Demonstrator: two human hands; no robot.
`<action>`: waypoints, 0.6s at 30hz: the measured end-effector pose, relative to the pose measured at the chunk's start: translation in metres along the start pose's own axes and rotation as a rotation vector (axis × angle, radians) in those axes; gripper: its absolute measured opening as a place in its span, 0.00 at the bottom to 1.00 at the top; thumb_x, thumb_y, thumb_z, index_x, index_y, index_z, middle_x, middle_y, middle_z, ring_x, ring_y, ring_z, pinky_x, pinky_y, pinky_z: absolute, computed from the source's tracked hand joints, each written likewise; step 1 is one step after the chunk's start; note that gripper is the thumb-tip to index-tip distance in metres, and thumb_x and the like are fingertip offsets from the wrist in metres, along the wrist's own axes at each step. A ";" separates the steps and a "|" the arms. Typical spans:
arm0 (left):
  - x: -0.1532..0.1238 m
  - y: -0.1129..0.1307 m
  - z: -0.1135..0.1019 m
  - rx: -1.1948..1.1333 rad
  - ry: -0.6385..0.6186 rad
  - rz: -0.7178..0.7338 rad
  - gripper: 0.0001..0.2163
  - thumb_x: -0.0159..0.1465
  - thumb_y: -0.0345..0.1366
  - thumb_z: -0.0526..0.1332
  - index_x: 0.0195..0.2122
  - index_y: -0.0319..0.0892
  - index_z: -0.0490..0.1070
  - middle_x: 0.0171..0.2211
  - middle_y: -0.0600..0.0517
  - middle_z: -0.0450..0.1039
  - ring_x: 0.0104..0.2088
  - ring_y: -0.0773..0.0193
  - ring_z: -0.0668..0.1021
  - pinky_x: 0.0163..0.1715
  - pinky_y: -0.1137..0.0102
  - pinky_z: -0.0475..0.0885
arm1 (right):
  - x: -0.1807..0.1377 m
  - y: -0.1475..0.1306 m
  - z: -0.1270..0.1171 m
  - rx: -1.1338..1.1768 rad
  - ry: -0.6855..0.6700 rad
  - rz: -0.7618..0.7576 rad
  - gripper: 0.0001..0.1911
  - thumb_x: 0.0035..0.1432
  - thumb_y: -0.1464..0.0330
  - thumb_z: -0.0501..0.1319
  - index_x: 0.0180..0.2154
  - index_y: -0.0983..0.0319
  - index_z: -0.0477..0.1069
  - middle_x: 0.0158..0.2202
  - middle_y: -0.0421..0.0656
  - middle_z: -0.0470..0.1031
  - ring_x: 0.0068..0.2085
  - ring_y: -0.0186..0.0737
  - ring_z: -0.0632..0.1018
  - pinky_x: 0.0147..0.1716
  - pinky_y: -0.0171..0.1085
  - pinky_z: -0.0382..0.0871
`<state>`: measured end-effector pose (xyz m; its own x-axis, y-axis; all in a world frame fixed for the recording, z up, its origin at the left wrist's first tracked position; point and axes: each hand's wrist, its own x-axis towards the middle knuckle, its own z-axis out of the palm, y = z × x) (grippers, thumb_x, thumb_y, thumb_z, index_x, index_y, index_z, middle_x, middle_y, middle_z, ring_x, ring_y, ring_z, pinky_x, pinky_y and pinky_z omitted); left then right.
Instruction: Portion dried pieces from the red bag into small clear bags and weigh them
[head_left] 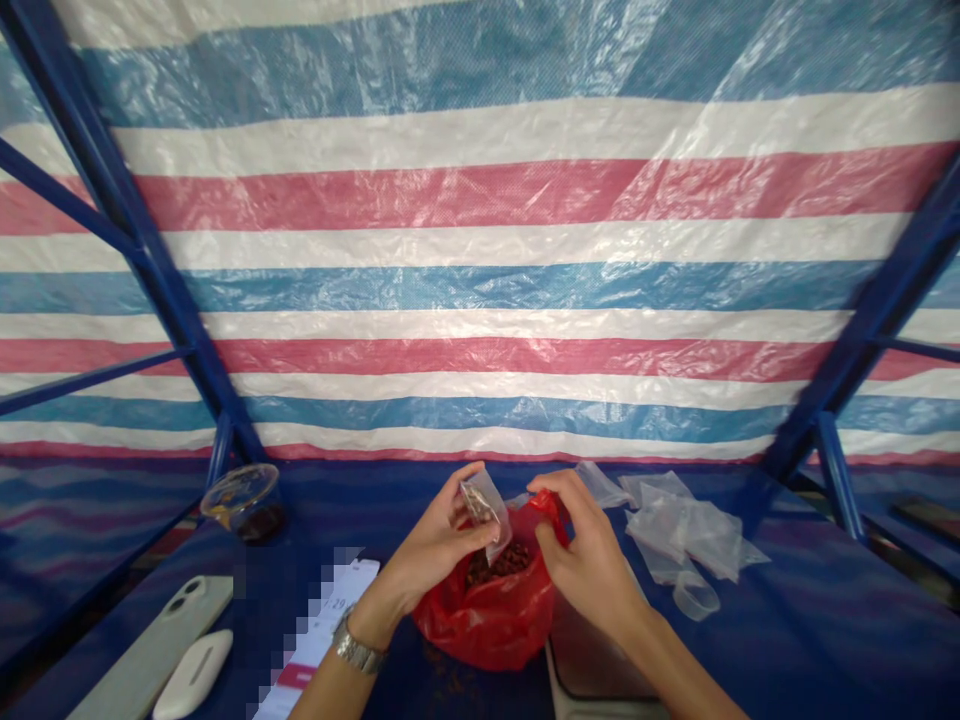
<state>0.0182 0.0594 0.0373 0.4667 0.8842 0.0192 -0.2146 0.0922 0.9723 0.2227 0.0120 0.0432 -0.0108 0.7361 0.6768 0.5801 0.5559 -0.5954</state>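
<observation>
My left hand (442, 545) grips a small clear plastic bag (484, 510) that has some brown bits inside. Below it sits a red plastic bag (487, 625), its mouth spread wide. Small dark brown dried pieces (499, 565) lie in the red bag; what they are I cannot make out. With thumb and fingers closed, my right hand (581, 545) holds the upper right rim of the red bag. The clear bag is tilted over the red bag's opening.
Right of my hands lie several clear plastic bags (682, 525) and a small clear cup (696, 592). A flat device with a dark top (600, 660) is under my right forearm. Leftward are a lidded tub (251, 505), phone (161, 645), white case (195, 675) and bright screen (322, 630).
</observation>
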 end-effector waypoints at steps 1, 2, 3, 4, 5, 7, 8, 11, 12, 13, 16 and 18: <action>-0.001 -0.001 0.000 0.053 -0.027 0.000 0.44 0.54 0.39 0.78 0.69 0.50 0.58 0.52 0.47 0.78 0.52 0.54 0.80 0.59 0.56 0.70 | 0.000 0.002 0.000 -0.003 0.019 0.005 0.21 0.54 0.80 0.55 0.48 0.55 0.69 0.46 0.44 0.75 0.48 0.45 0.77 0.49 0.42 0.72; -0.001 -0.002 0.001 0.106 -0.043 0.004 0.44 0.54 0.39 0.77 0.69 0.49 0.58 0.53 0.46 0.77 0.53 0.53 0.80 0.59 0.55 0.70 | 0.000 0.003 0.000 -0.005 0.032 0.011 0.21 0.55 0.80 0.55 0.48 0.56 0.70 0.46 0.44 0.75 0.48 0.46 0.77 0.50 0.43 0.72; -0.002 -0.003 0.001 0.160 -0.051 0.012 0.42 0.55 0.39 0.77 0.69 0.49 0.59 0.55 0.45 0.76 0.54 0.52 0.79 0.59 0.55 0.69 | -0.001 0.003 0.000 -0.005 0.043 0.018 0.21 0.55 0.79 0.55 0.48 0.56 0.70 0.46 0.44 0.75 0.48 0.46 0.77 0.50 0.43 0.71; -0.002 -0.003 0.002 0.212 -0.050 0.029 0.40 0.55 0.39 0.76 0.67 0.48 0.62 0.58 0.44 0.74 0.56 0.51 0.77 0.61 0.55 0.68 | -0.001 0.004 0.000 -0.005 0.054 0.026 0.21 0.55 0.79 0.55 0.48 0.56 0.70 0.46 0.44 0.75 0.48 0.46 0.77 0.50 0.43 0.71; -0.002 -0.003 0.002 0.261 -0.049 0.054 0.36 0.56 0.39 0.76 0.65 0.48 0.66 0.60 0.44 0.72 0.59 0.50 0.76 0.62 0.55 0.67 | -0.001 0.004 0.000 -0.002 0.066 0.031 0.21 0.55 0.79 0.55 0.48 0.56 0.70 0.46 0.44 0.75 0.48 0.46 0.77 0.50 0.43 0.71; -0.003 -0.001 0.004 0.343 -0.069 0.109 0.30 0.56 0.39 0.75 0.59 0.46 0.71 0.62 0.44 0.71 0.62 0.49 0.73 0.64 0.56 0.64 | -0.001 0.002 -0.001 0.013 0.082 0.024 0.20 0.55 0.80 0.55 0.47 0.56 0.70 0.45 0.44 0.75 0.47 0.45 0.77 0.49 0.43 0.72; -0.004 -0.001 0.005 0.370 -0.089 0.124 0.28 0.57 0.39 0.75 0.58 0.45 0.72 0.61 0.44 0.72 0.61 0.49 0.73 0.64 0.57 0.65 | 0.000 0.001 -0.002 0.026 0.083 0.010 0.19 0.55 0.79 0.55 0.46 0.56 0.70 0.44 0.44 0.75 0.47 0.45 0.77 0.49 0.43 0.72; -0.006 0.003 0.011 0.390 -0.173 0.130 0.27 0.58 0.40 0.74 0.58 0.44 0.72 0.56 0.45 0.75 0.56 0.51 0.77 0.59 0.59 0.69 | 0.001 -0.006 -0.006 0.072 0.038 -0.060 0.17 0.57 0.78 0.56 0.45 0.56 0.71 0.42 0.44 0.75 0.45 0.45 0.77 0.46 0.42 0.74; -0.006 0.004 0.014 0.382 -0.199 0.135 0.26 0.59 0.40 0.74 0.58 0.44 0.72 0.55 0.45 0.76 0.55 0.52 0.77 0.57 0.60 0.70 | 0.001 -0.008 -0.008 0.084 0.006 -0.084 0.17 0.58 0.78 0.56 0.46 0.56 0.72 0.42 0.45 0.75 0.45 0.45 0.77 0.46 0.42 0.75; -0.007 0.005 0.016 0.376 -0.220 0.143 0.25 0.60 0.39 0.73 0.57 0.44 0.73 0.54 0.46 0.76 0.54 0.53 0.77 0.57 0.61 0.70 | 0.001 -0.011 -0.009 0.092 -0.032 -0.105 0.17 0.59 0.77 0.56 0.47 0.56 0.72 0.43 0.45 0.75 0.46 0.46 0.77 0.46 0.43 0.75; -0.008 0.007 0.020 0.392 -0.226 0.174 0.23 0.61 0.38 0.72 0.57 0.44 0.73 0.54 0.46 0.76 0.55 0.53 0.77 0.57 0.62 0.70 | 0.001 -0.014 -0.014 0.094 -0.176 -0.141 0.22 0.62 0.76 0.57 0.54 0.54 0.73 0.49 0.47 0.74 0.49 0.46 0.78 0.50 0.43 0.75; -0.009 0.007 0.020 0.422 -0.221 0.180 0.23 0.61 0.38 0.72 0.57 0.44 0.73 0.56 0.46 0.76 0.55 0.53 0.77 0.58 0.61 0.69 | 0.001 -0.013 -0.015 0.097 -0.250 -0.139 0.23 0.62 0.76 0.56 0.56 0.53 0.73 0.53 0.47 0.73 0.51 0.45 0.78 0.52 0.42 0.75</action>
<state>0.0299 0.0434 0.0484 0.6344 0.7467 0.1999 0.0358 -0.2867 0.9573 0.2274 0.0000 0.0579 -0.2920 0.7162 0.6339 0.4789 0.6832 -0.5513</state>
